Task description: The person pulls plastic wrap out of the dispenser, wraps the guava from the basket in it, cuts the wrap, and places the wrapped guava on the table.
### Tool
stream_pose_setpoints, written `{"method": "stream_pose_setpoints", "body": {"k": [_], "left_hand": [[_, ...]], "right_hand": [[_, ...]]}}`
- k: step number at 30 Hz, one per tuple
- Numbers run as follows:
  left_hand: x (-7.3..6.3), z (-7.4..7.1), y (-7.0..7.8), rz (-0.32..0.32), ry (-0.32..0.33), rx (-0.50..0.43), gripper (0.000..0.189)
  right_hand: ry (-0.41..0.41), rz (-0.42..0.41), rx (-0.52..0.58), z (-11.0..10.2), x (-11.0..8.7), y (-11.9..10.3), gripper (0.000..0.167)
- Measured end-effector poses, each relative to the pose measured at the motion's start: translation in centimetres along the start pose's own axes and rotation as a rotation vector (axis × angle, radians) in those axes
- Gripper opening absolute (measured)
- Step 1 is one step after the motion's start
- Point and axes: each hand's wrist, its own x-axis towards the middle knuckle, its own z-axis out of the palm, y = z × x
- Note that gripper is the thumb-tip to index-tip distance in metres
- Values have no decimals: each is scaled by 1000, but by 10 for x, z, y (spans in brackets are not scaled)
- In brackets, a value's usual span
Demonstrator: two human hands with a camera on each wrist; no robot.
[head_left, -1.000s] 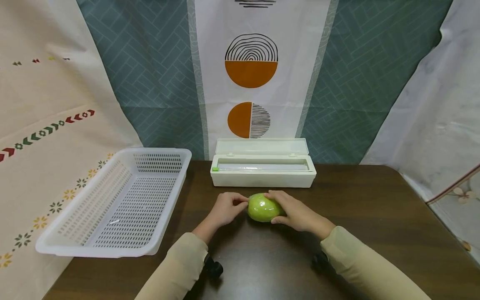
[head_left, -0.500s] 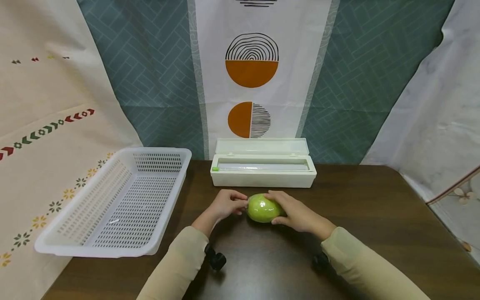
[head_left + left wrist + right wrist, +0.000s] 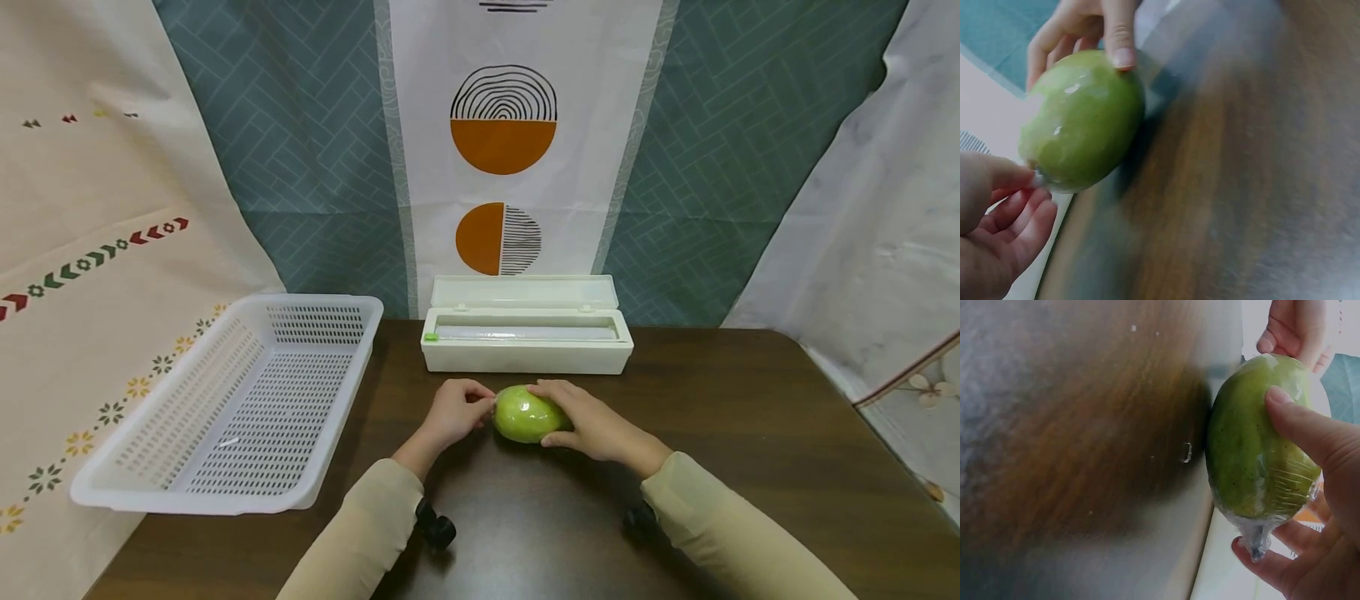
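Note:
A green mango (image 3: 525,414), snugly covered in shiny cling film, lies on the brown table in front of me. My right hand (image 3: 592,421) holds it from the right, thumb and fingers curved around its side, as the right wrist view shows. At the mango's left tip my left hand (image 3: 457,414) pinches a small gathered end of the cling film (image 3: 1039,180) between thumb and index finger. Beyond my right thumb, a twisted tail of film (image 3: 1256,540) sticks out of the opposite end of the mango.
Behind the mango stands a white cling film dispenser (image 3: 527,357), lid raised, with a film roll (image 3: 525,333) and a green slider (image 3: 431,337). A white perforated basket (image 3: 300,492) sits at the left. Patterned cloths (image 3: 322,167) hang along the table's back and sides.
My left hand has shifted slightly at the mango's left tip, its fingers regripping the film end. My right hand and the mango have stayed nearly in place.

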Motion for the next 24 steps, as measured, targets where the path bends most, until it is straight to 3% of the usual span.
{"method": "stream_pose_setpoints", "body": {"k": [4, 9, 14, 24], "left_hand": [[-1, 2, 0, 37, 35, 46, 17], [-2, 4, 2, 31, 58, -42, 30], [-4, 8, 8, 20, 44, -89, 37], [-8, 14, 15, 43, 5, -50, 41]], "right_hand": [[-7, 31, 23, 1, 0, 1, 78], [-4, 43, 28, -1, -3, 1, 81], [11, 51, 31, -5, -7, -2, 81], [18, 119, 100, -3, -15, -6, 84]]}}
